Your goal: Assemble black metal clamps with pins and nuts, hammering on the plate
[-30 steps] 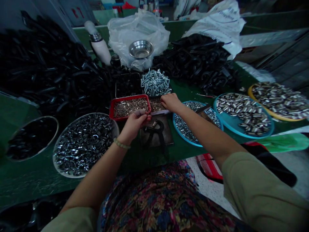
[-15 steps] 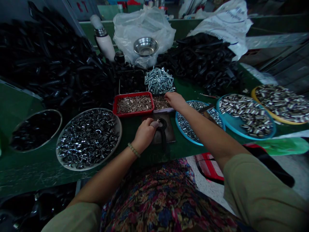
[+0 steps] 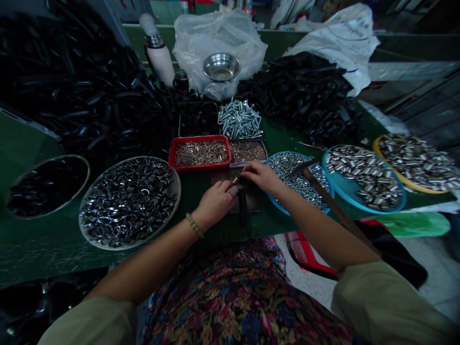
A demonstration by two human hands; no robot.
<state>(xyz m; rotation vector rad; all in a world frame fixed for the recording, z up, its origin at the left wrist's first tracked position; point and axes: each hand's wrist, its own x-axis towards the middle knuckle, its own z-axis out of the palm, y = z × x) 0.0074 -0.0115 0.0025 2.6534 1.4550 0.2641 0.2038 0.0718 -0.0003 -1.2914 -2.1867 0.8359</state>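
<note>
My left hand (image 3: 218, 200) is closed at the round end of a black plastic part (image 3: 243, 208), whose straight handle points towards me over a flat metal plate (image 3: 254, 203). A small shiny metal cylinder (image 3: 235, 180) shows at its fingertips. Pinched fingers of my right hand (image 3: 264, 178) meet the part's round end from the other side; whatever they hold is too small to make out. Just beyond the hands are a red tray (image 3: 201, 167) of small metal pins and a pale tray (image 3: 247, 152) of tiny brownish pieces.
A grey-rimmed basin (image 3: 83, 215) of metal rings stands left. To the right, a hammer (image 3: 323, 191) lies across a blue basin (image 3: 283, 208) of small metal parts. Beyond are bolts (image 3: 240, 120), a steel bowl (image 3: 222, 67), a flask (image 3: 160, 60) and heaps of black parts (image 3: 305, 91).
My right hand has come back from the tray of tiny pieces to the round end of the black part, beside my left hand. The left hand keeps its grip there.
</note>
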